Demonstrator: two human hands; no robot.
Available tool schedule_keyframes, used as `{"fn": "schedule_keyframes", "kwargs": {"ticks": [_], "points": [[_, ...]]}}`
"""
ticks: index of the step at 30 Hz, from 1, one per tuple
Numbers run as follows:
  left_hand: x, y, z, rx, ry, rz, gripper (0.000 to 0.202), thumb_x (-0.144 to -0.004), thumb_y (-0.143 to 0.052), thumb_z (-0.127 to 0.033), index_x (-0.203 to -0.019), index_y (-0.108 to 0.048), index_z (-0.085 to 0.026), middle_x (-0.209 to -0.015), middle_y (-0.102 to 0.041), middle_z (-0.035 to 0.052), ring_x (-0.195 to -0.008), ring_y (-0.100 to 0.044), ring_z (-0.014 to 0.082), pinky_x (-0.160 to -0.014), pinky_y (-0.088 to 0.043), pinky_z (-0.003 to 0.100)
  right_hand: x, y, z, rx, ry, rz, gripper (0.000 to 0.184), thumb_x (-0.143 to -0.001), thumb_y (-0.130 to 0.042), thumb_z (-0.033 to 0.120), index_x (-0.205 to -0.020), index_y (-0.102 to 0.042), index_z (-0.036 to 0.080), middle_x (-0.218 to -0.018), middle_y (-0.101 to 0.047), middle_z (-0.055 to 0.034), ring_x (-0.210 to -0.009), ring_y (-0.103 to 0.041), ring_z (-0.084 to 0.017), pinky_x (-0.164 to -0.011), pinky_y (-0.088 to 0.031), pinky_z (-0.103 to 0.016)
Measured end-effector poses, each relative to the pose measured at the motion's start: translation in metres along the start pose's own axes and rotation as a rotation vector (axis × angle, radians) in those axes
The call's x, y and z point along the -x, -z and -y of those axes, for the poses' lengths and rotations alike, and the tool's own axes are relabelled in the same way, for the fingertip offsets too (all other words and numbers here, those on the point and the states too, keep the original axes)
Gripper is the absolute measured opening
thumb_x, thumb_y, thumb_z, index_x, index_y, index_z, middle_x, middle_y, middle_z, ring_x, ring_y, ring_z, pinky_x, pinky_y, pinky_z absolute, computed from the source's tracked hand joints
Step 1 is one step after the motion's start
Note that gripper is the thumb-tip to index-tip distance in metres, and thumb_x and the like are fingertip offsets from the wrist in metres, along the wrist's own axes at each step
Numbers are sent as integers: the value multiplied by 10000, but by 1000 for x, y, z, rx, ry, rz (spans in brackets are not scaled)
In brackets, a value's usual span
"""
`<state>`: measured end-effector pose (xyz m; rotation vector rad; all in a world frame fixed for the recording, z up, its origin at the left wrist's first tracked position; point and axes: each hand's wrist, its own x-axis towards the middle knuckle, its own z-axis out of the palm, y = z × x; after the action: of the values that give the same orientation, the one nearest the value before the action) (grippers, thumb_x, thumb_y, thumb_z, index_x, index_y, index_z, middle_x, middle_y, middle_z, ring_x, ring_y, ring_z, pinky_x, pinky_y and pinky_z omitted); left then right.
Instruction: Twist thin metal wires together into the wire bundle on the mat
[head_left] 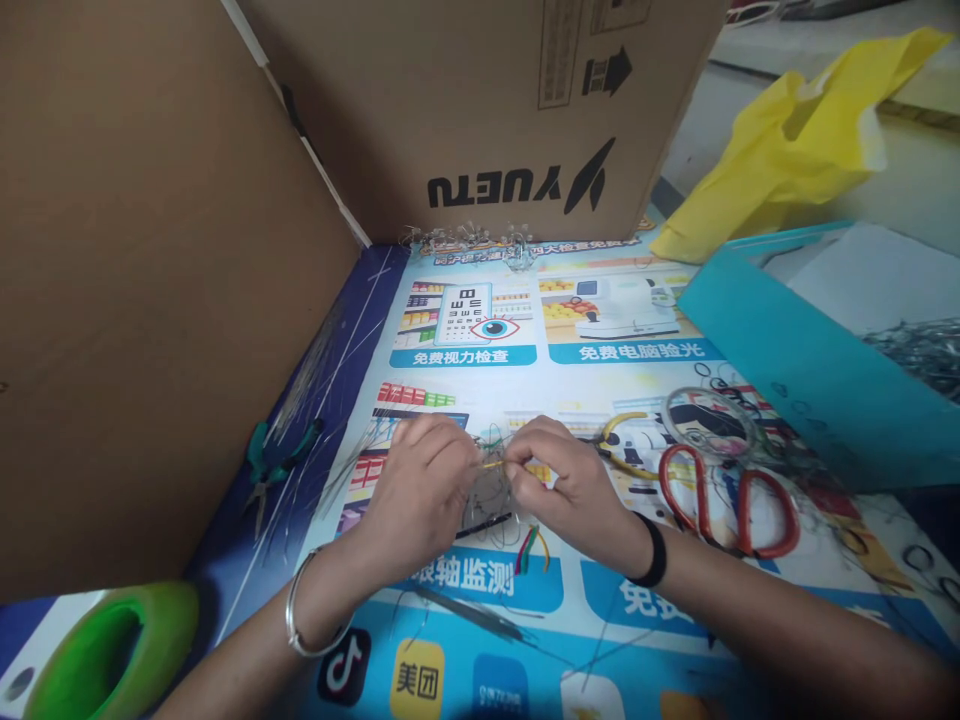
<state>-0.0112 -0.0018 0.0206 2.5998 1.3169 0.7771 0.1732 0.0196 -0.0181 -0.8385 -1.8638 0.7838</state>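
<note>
A short yellow cord (491, 464) is stretched between my two hands above the printed sheet. My left hand (424, 485) is closed, pinching the cord's left end with the fingertips partly hidden. Thumb and forefinger of my right hand (568, 480) pinch its other end. Thin, bent silvery wire (489, 500) shows just below and between the hands; whether it is joined to the cord I cannot tell. Small red, green and yellow cord pieces (534, 550) lie beneath my right hand.
To the right are red-handled scissors (744, 510), yellow-handled pliers (626, 462) and a turquoise box (787, 350) with wire. Green-handled pliers (259, 455) lie left beside loose wires. Cardboard (480, 110) stands behind; a green tape roll (169, 620) sits front left.
</note>
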Motion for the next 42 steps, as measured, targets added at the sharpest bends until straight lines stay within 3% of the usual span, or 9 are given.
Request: {"fn": "schedule_keyframes", "kwargs": {"ticks": [4, 8, 14, 24, 35, 42], "points": [[-1, 9, -5, 377, 95, 51, 143, -909, -427, -159, -786, -494, -185, -774, -541, 22, -795, -482, 165, -756, -386, 329, -3, 4, 11, -19, 30, 2, 133, -751, -483, 96, -710, -549, 203, -686, -566, -9, -712, -528, -157, -683, -432, -314], [-2, 10, -6, 684, 168, 53, 120, -900, -472, -192, -795, -529, -190, -842, -577, 35, -826, -541, 156, -766, -436, 314, -4, 8, 18, -37, 11, 9, 129, -766, -503, 98, -718, -561, 202, -692, -570, -9, -710, -539, -151, -686, -444, -306], [1, 5, -2, 952, 288, 59, 98, -873, -541, -245, -812, -580, -179, -935, -667, 82, -858, -617, 174, -783, -498, 342, -2, 9, 23, -41, -26, 17, 113, -758, -525, 109, -722, -570, 207, -704, -582, -8, -703, -559, -148, -670, -456, -292], [3, -10, -11, 860, 353, 13, 109, -850, -568, -237, -801, -632, -163, -809, -671, 41, -747, -606, 138, -706, -487, 278, 9, 9, 24, 163, 14, 23, 132, -743, -517, 92, -688, -551, 207, -672, -584, -9, -687, -530, -158, -666, -416, -310], [19, -14, -18, 650, 364, -124, 51, -811, -601, -143, -773, -624, -168, -778, -664, 16, -736, -599, 124, -698, -476, 256, 15, 2, 28, 154, -4, 39, 133, -782, -519, 106, -701, -557, 205, -670, -578, -11, -706, -534, -163, -681, -424, -316], [18, -11, -23, 635, 426, -127, 46, -805, -609, -158, -760, -616, -155, -722, -637, -4, -687, -571, 105, -662, -452, 224, 16, 3, 28, 231, 139, 11, 112, -815, -515, 94, -774, -553, 190, -711, -584, -29, -718, -526, -165, -669, -418, -329]]}}
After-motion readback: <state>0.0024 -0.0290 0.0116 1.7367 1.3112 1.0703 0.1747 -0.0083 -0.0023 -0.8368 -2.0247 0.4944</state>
